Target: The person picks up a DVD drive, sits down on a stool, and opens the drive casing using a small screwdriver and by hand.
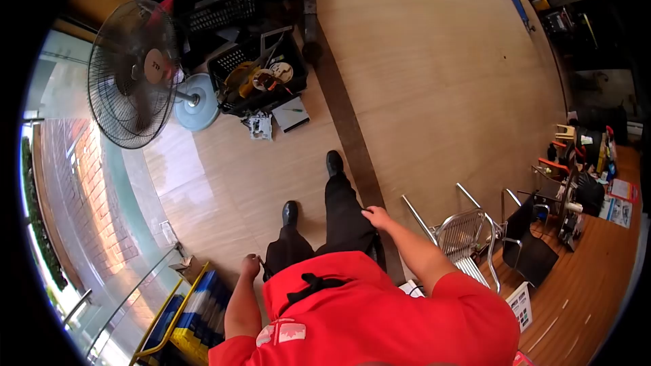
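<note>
Black trousers (341, 220) cover both legs, below a red shirt (386, 305) with a black cord at its front. On the left side, my left hand (251, 266) is closed, with a dark fold of the trousers at its fingers. My right hand (376, 217) pinches the trouser cloth beside the right thigh. Two black shoes (290, 213) stand apart on the tiled floor, the right one farther forward.
A standing fan (134, 73) is at the upper left, beside a black crate (296, 57) of tools. Metal-framed chairs (466, 237) and a cluttered wooden desk (573, 291) are on the right. Yellow and blue bins (186, 318) stand at the lower left.
</note>
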A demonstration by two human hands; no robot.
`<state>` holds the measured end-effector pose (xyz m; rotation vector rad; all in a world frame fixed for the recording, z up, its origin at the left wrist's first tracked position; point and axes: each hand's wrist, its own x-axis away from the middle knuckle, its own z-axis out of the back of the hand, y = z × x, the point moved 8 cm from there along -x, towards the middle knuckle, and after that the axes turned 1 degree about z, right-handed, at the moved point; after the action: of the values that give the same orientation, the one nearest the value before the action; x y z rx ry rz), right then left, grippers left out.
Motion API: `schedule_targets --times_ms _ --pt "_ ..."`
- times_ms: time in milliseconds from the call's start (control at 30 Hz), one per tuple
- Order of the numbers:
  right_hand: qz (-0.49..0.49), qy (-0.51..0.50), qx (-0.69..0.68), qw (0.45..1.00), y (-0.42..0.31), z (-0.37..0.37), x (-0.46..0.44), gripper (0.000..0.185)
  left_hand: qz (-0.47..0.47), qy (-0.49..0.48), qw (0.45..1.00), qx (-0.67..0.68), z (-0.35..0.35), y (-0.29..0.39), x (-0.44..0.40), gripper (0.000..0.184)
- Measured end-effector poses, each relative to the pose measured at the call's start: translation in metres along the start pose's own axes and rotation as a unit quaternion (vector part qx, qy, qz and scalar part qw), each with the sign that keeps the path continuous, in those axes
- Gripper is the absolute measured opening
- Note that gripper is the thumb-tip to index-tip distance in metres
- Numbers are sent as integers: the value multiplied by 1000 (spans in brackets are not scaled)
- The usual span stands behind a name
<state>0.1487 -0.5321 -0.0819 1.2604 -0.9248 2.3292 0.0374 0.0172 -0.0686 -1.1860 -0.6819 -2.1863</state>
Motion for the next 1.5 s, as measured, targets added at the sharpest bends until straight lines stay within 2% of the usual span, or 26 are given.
schedule_targets --times_ms 67,100,167,233,300,467,500,567,633,667,700,767,900,967,1033,1167,1200,1233,1267,1300,1333,1367,1400,1433,1500 --pt "9 -2 19 1000 -15 1 2 66 4 1 999 38 -5 2 38 47" --pt "27 17 14 999 -22 93 -105 63 -14 24 999 36 -2 123 -22 45" --pt "1 15 7 1000 -25 126 -140 59 -42 12 995 95 -20 165 -35 42" --pt "-7 17 32 999 -27 164 -193 57 -55 -4 991 125 -25 246 -56 40" --pt "-1 -9 108 994 -28 170 -231 57 -71 -13 982 173 -51 269 -89 40" --pt "59 -16 150 987 -60 145 -321 46 -78 -37 970 227 -84 339 -169 42" --pt "41 -41 150 987 -13 88 -294 43 -35 -79 972 220 -136 294 -148 42" --pt "63 -35 148 986 -36 78 -357 41 -50 -63 970 229 -153 308 -216 42" --pt "74 -42 145 986 -48 48 -416 41 -57 -65 965 249 -182 294 -288 42" --pt "104 -17 149 983 -93 54 -477 41 -84 -48 966 238 -147 317 -355 42" --pt "132 3 161 978 -101 39 -501 39 -92 -51 969 226 -149 312 -386 43" --pt "201 54 178 962 -153 31 -557 37 -121 1 964 237 -140 292 -477 46" --pt "272 114 200 934 -231 0 -611 31 -18 -29 928 371 -122 286 -556 50" --pt "306 148 208 917 -263 -10 -641 29 8 -65 915 399 -115 290 -612 63" --pt "386 228 275 851 -278 -20 -649 23 26 -53 900 432 -108 307 -639 67" --pt "360 188 281 870 -237 -45 -658 17 16 -46 875 482 -118 331 -663 70" --pt "312 236 223 893 -213 -35 -655 15 -31 -56 866 496 -125 336 -664 64" --pt "263 285 162 907 -192 -22 -654 13 -14 -69 841 536 -126 344 -665 62" --pt "285 329 103 894 -185 -8 -654 16 5 -80 814 575 -127 351 -664 60" --pt "284 329 100 895 -184 -2 -660 16 5 -79 816 573 -127 350 -676 60" --pt "217 271 -30 937 -175 3 -681 17 -6 -102 786 610 -121 355 -691 56" --pt "147 205 -158 955 -165 -1 -696 18 -17 -123 753 646 -115 357 -701 61" --pt "152 210 -187 947 -164 -5 -699 20 -180 -80 844 498 -107 362 -702 69" --pt "151 210 -190 947 -161 -11 -700 20 -320 18 883 343 -96 370 -692 78" --pt "145 282 -186 930 -153 -10 -690 20 -355 56 879 314 -102 372 -683 82"
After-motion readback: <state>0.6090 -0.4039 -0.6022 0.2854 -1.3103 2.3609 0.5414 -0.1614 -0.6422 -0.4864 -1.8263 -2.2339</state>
